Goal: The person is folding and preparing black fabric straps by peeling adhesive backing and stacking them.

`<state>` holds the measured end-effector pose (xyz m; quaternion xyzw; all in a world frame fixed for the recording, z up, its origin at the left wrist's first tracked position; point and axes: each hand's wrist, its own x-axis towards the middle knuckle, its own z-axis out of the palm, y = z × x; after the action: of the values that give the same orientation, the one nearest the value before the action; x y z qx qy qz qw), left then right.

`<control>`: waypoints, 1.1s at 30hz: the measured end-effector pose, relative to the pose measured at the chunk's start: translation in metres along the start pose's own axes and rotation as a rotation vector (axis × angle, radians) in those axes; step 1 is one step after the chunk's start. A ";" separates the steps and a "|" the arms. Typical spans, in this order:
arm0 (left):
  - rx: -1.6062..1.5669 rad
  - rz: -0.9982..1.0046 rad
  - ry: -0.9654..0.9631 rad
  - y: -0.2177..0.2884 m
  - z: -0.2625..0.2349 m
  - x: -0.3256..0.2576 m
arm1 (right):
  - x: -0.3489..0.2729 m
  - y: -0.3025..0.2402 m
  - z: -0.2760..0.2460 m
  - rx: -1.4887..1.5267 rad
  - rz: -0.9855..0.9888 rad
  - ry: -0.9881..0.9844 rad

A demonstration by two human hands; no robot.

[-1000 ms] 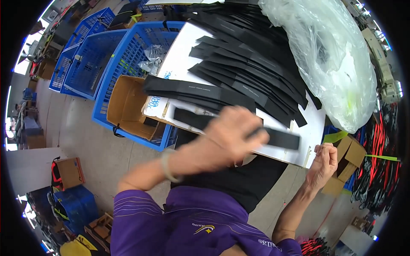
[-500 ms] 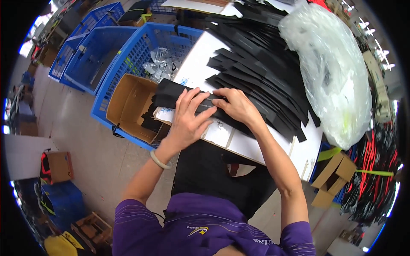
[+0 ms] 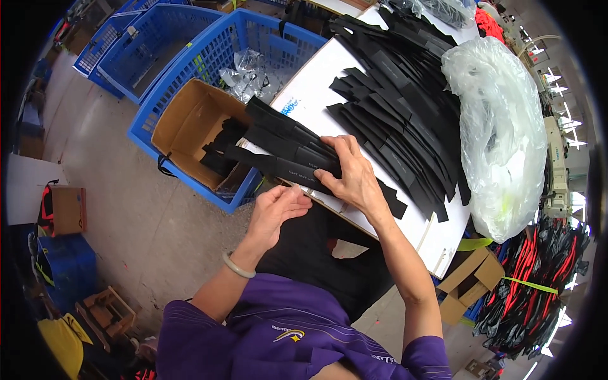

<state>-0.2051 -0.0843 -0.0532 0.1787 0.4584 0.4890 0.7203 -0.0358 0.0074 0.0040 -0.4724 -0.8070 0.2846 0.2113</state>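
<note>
Head view: Strip bundle [image 3: 285,148] pinned at the worktop's near edge

Pressed beneath the right hand [image 3: 351,174], along the near side of the white worktop [image 3: 318,73]: overlapping black strips, with pale printing on the nearest strip [image 3: 288,170]. Thumb down on that nearest strip, fingers reaching to the bundle's far side; partly spread, bridging the width, apparently to hold the layers together and prevent sideways sliding. Impossible to tell whether also gripped from below, with the underside hidden.

Poised just beside the nearest strip, off the worktop's edge: the left hand [image 3: 275,212], fingers loosely curved, thumb near the fingertips, nothing visible in its hold. Seemingly placed there for reach to the strips without covering them.

Fanned at the worktop's left corner: the bundle's left ends, beside an open cardboard box [image 3: 187,120] with black pieces [image 3: 221,147] inside. Set within a blue crate [image 3: 269,41] close to the worktop, probably for a short reach. Lying in the same crate, beyond the box: crumpled clear plastic [image 3: 248,76].

Spread across the worktop past the bundle: a larger strip stack [image 3: 405,120], loosely staggered, perhaps for easy separation. Heaped to its right: a bulky translucent bag [image 3: 500,149], likely there to leave room in front.
</note>
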 end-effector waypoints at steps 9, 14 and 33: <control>-0.207 0.166 -0.063 -0.014 0.001 -0.012 | -0.040 -0.036 0.028 0.032 0.031 -0.035; -0.281 0.113 -0.226 -0.001 -0.008 -0.033 | -0.085 -0.070 0.047 0.327 0.130 0.098; -0.502 -0.505 -0.851 -0.029 0.000 -0.069 | -0.043 0.007 0.000 1.094 0.222 -0.090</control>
<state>-0.1961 -0.1574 -0.0400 0.0678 0.0249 0.2800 0.9573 -0.0112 -0.0277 -0.0039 -0.3634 -0.4952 0.7022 0.3599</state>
